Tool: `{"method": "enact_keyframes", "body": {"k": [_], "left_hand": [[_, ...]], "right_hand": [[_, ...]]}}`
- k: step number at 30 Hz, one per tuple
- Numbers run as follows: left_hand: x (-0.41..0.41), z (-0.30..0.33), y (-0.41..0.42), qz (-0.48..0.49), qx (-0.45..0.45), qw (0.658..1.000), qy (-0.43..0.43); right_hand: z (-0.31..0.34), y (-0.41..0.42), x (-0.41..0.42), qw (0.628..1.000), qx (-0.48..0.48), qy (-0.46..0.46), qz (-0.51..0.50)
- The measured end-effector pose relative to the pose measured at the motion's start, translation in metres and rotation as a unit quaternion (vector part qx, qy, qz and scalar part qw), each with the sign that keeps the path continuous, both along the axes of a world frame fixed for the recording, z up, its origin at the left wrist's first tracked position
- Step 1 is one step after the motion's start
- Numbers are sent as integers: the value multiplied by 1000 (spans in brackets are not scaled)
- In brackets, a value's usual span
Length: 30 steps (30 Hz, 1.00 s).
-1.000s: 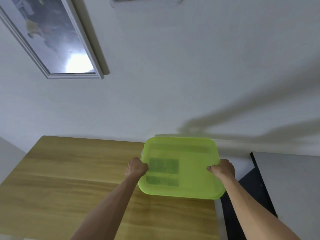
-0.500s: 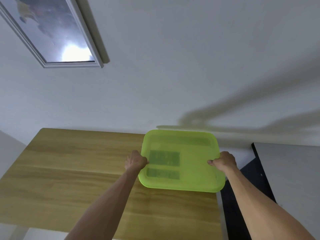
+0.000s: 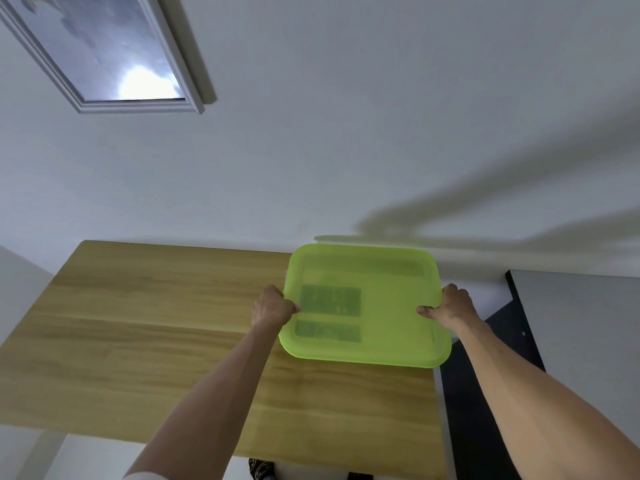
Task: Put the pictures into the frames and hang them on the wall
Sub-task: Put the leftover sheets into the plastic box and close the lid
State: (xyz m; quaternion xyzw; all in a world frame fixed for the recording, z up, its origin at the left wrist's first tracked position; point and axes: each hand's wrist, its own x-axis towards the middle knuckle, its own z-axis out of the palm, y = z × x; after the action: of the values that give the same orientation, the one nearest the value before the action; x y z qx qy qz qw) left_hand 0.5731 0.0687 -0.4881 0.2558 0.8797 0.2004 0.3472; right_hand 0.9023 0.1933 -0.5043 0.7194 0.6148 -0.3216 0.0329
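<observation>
A translucent lime-green box lid [image 3: 381, 306] sits over the back right corner of the wooden table [image 3: 156, 323]. Dark rectangular shapes show through the lid, too blurred to identify. My left hand [image 3: 272, 306] grips its left edge and my right hand [image 3: 450, 306] grips its right edge, thumb on top. A framed picture [image 3: 114, 53] in a pale frame hangs on the white wall at the upper left.
A grey cabinet or desk top [image 3: 581, 323] with a dark edge stands to the right of the table, with a dark gap [image 3: 485, 393] between them. Arm shadows fall across the wall behind the lid.
The view has tilted slightly, and the table and lid sit a little higher in view. Both hands keep the same grip on the lid's edges.
</observation>
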Motion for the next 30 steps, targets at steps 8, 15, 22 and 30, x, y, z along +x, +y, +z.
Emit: {"method": "enact_keyframes", "body": {"k": [8,15,22,30], "left_hand": [[5,-10,-11,8,71,997,-7],[15,-8,-16,-75,49,994,58],[29,-14,2,-348,4,924,160],[36,-44,7,-347,39,907,237]], "right_hand": [[2,-8,9,998,4,24,49],[10,-20,1,995,-42,-35,83],[14,-33,-27,965,-13,-73,253],[-15,-33,-30,971,94,-59,214]]}}
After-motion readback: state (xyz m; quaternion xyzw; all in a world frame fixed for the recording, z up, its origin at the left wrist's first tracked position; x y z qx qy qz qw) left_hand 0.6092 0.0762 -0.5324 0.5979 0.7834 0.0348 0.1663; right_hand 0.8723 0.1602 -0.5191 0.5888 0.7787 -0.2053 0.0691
